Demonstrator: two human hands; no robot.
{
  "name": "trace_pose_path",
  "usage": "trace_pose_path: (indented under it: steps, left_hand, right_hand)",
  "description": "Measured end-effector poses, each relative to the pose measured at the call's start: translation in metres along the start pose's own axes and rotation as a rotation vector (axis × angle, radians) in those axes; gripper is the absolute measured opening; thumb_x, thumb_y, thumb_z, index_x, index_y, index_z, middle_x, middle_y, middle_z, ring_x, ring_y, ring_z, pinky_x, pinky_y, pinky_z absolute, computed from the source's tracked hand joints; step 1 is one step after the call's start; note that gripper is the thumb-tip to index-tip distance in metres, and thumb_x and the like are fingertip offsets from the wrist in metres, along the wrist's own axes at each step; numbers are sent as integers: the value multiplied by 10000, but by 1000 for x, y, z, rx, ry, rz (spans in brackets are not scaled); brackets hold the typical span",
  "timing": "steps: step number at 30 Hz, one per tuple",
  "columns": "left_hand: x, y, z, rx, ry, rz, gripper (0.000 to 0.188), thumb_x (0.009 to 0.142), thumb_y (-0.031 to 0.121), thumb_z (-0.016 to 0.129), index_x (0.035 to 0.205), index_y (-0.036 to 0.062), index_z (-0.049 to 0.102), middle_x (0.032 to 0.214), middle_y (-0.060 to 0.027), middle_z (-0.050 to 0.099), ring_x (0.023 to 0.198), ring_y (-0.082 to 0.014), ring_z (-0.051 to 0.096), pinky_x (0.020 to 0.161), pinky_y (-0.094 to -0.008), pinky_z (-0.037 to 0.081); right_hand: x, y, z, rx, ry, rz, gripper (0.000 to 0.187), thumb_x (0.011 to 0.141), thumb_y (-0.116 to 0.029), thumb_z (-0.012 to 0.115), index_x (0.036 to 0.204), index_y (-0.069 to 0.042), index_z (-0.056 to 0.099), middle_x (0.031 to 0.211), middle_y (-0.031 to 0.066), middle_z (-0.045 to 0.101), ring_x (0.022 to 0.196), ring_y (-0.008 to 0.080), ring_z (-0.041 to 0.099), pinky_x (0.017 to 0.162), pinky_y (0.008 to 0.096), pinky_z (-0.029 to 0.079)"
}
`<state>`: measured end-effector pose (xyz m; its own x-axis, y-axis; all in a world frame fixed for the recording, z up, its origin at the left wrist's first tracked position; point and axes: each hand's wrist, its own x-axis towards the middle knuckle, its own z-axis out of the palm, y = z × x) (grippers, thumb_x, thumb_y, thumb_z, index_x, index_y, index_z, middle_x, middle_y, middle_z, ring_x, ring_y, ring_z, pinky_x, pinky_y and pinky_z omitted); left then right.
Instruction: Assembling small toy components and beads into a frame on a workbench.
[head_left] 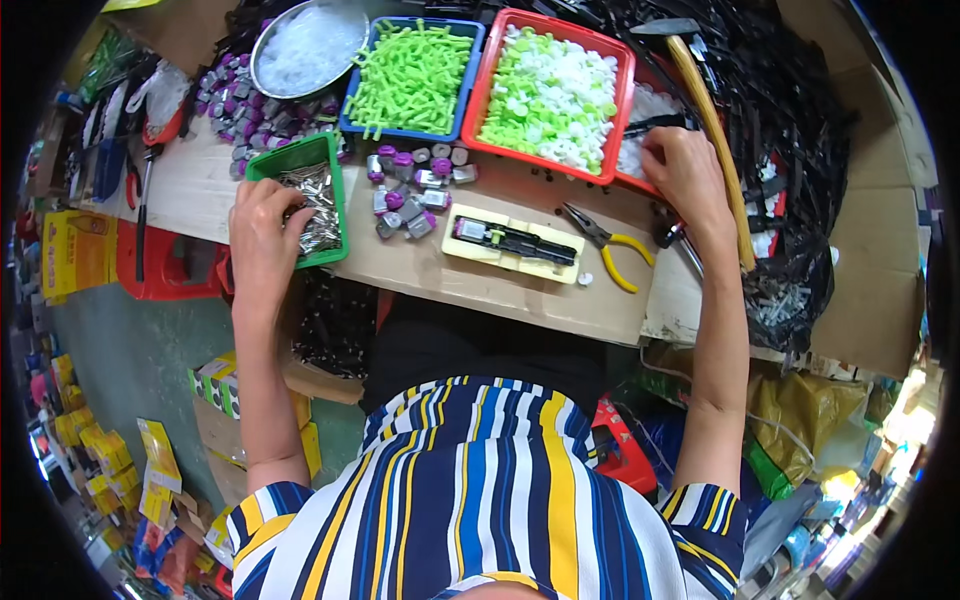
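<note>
My left hand [262, 230] reaches over the near-left side of a green tray [339, 190], its thumb and fingers curled together among thin metal pins [320, 205]. Whether a pin is between the fingertips is hidden. On the right, my right hand [690, 175] is bent over the second red tray [640, 183], which holds small whitish translucent pieces [630, 155]. Its fingers are curled in, and what they hold cannot be made out. Between the hands lies a cream block [470, 252] with a black part and a metal piece [470, 228] set in its slot.
Yellow-handled pliers [625, 262] lie right of the block. Behind stand a blue tray [400, 130] of green pieces, a red tray [545, 165] of green and white pieces, and a metal bowl [310, 50]. Purple-and-grey parts [410, 195] are scattered nearby. A wooden-handled hammer [715, 130] lies far right.
</note>
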<state>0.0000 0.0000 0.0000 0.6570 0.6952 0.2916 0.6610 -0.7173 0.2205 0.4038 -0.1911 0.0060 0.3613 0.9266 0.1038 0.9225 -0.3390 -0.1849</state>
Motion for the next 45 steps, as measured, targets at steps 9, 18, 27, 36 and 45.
trace_pose_path:
  steps: [9, 18, 27, 36, 45]
  left_hand:
    - [4, -4, 5, -23, 2, 44, 115, 706, -3, 746, 781, -4, 659, 807, -109, 617, 857, -316, 568, 747, -424, 448]
    - [7, 1, 2, 29, -47, 68, 107, 761, 34, 721, 822, 7, 637, 857, -89, 615, 903, -300, 563, 768, -416, 428]
    - [4, 30, -11, -290, 177, 55, 117, 749, -21, 731, 864, -2, 717, 840, -109, 668, 846, -280, 605, 750, -380, 491]
    - [-24, 143, 17, -631, 388, 447, 245, 648, 9, 809, 877, 60, 739, 869, -52, 677, 834, -251, 615, 705, -367, 500]
    - [-29, 154, 22, -521, 445, 586, 282, 672, 87, 762, 953, 71, 753, 944, -25, 696, 889, -221, 604, 722, -365, 463]
  right_hand:
    - [-27, -5, -11, 355, 232, 110, 119, 821, -64, 684, 885, 32, 713, 807, 168, 718, 697, 248, 697, 670, 340, 542]
    - [-48, -23, -10, 761, 270, 214, 67, 864, -50, 697, 865, 16, 683, 760, -22, 648, 651, 30, 570, 589, 184, 435]
    - [-68, -57, 2, 1057, 234, 193, 100, 894, -39, 700, 932, 46, 665, 826, 23, 664, 720, 58, 598, 659, 190, 475]
    - [-95, -125, 21, 1367, 208, 103, 47, 865, 29, 681, 899, 44, 652, 922, 111, 683, 814, 124, 631, 748, 243, 502]
    - [-107, -143, 16, 1557, 140, 167, 51, 852, 49, 686, 883, 30, 649, 910, 125, 684, 881, 164, 646, 806, 276, 519]
